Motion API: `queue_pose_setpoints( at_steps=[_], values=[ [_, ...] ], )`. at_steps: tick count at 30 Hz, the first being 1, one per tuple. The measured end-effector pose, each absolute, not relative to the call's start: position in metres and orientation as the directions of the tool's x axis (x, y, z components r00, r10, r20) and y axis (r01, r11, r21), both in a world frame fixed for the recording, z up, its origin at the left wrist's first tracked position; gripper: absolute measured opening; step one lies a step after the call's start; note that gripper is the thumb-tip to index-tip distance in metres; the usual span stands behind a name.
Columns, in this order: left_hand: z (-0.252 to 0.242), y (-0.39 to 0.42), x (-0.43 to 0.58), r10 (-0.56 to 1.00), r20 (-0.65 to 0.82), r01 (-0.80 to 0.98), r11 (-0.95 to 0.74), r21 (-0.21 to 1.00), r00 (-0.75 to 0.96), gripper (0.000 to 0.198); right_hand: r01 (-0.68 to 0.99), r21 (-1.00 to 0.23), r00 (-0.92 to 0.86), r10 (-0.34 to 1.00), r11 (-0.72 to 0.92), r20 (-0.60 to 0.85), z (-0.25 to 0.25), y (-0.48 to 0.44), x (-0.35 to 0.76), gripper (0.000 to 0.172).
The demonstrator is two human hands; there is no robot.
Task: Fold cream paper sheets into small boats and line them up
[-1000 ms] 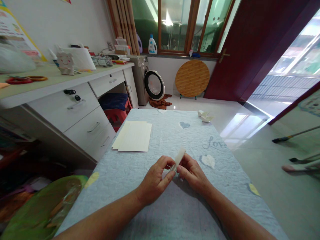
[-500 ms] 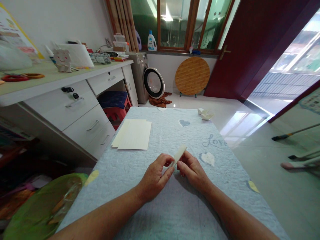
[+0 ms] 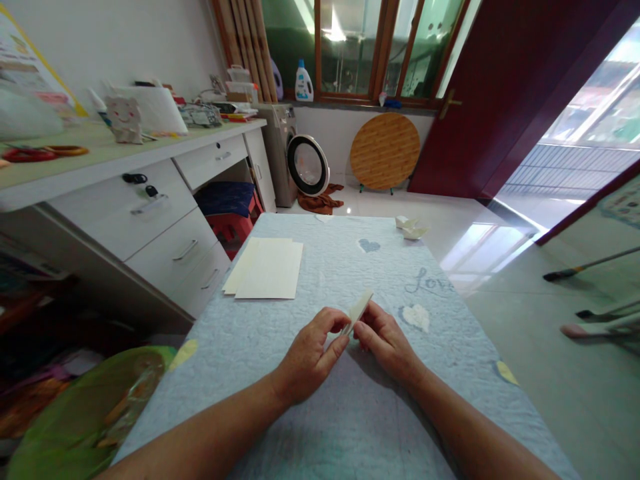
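Observation:
A small folded piece of pale paper point(image 3: 361, 306) is held up between my two hands, slanting up to the right above the table. My left hand point(image 3: 320, 347) pinches its lower left end between thumb and fingers. On its right side, my right hand point(image 3: 383, 337) grips it with bent fingers, which partly cover it. A few cream paper sheets point(image 3: 270, 270) lie overlapped to the left, beyond my left hand. At the far right corner sit folded paper shapes point(image 3: 413, 229), apart from both hands.
A light blue quilted cloth point(image 3: 320, 427) covers the table. To the left stand a white desk with drawers point(image 3: 165, 233) and a green bin point(image 3: 55, 427). A red stool point(image 3: 230, 207), a washing machine with its door open point(image 3: 309, 165) and a round wooden tabletop point(image 3: 385, 150) are beyond.
The folded paper has tilted slightly and its upper part looks a little more spread. Both hands stay in nearly the same place.

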State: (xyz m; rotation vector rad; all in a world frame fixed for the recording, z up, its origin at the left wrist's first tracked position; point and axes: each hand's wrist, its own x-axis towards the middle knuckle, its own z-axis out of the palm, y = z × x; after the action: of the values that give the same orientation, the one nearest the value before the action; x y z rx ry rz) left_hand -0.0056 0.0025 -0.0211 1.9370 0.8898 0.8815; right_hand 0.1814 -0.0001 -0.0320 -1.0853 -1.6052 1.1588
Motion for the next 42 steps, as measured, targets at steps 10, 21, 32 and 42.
queue_pose_setpoints(
  at_steps=[10,21,32,42],
  values=[
    [-0.025,0.003,-0.005,0.781,0.35,0.338,-0.562,0.755,0.517,0.018,0.261,-0.943,-0.158,0.973,0.208,0.171,-0.032,0.0,0.18,0.003],
    [-0.035,-0.006,0.005,0.757,0.444,0.409,-0.64,0.65,0.479,0.066,0.336,-0.895,-0.157,0.954,0.295,0.255,-0.034,-0.002,0.177,0.014],
    [-0.035,-0.001,0.004,0.839,0.301,0.45,-0.507,0.735,0.454,0.063,0.414,-0.843,-0.178,0.939,0.344,0.296,-0.033,-0.005,0.175,0.01],
    [-0.025,0.003,0.006,0.888,0.183,0.26,-0.312,0.914,0.422,0.048,0.486,-0.819,-0.08,0.949,0.306,0.306,-0.032,-0.005,0.174,0.008]
  ],
)
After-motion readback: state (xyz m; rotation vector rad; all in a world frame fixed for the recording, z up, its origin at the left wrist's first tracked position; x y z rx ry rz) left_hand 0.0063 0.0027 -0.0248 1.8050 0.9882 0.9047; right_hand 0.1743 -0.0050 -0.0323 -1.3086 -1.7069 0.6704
